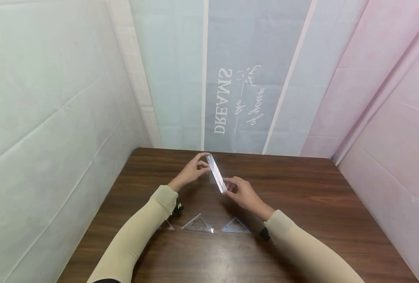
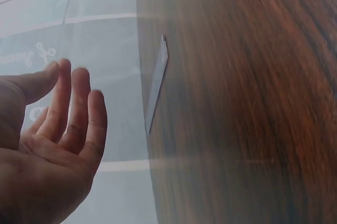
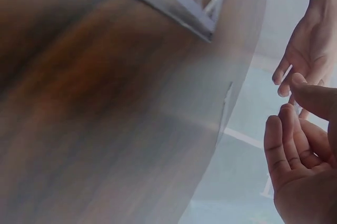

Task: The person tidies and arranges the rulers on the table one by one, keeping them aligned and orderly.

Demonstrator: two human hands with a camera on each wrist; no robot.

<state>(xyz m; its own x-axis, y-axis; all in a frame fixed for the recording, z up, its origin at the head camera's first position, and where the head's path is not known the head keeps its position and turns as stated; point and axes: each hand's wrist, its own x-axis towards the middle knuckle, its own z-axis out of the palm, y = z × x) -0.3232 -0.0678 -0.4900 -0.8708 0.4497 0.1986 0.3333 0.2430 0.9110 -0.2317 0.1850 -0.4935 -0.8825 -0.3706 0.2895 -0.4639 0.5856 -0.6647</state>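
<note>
A clear straight ruler (image 1: 216, 173) is held at a slant above the table, with light glaring along its face. My left hand (image 1: 195, 169) pinches its upper, far end between thumb and fingertips. At the lower, near end, my right hand (image 1: 244, 192) pinches it the same way. In the left wrist view the ruler (image 2: 66, 16) shows as a thin edge running up to the right fingertips. Behind it, a clear flat piece (image 2: 159, 84) lies on the table, partly hidden by the ruler in the head view.
Closer to me on the brown wooden table (image 1: 301, 204) lie clear triangular set squares in a row: one (image 1: 167, 226) partly hidden by the left sleeve, one (image 1: 191, 226) in the middle, and a blue-tinted one (image 1: 244, 230) near the right wrist. Curtains (image 1: 174, 98) hang behind.
</note>
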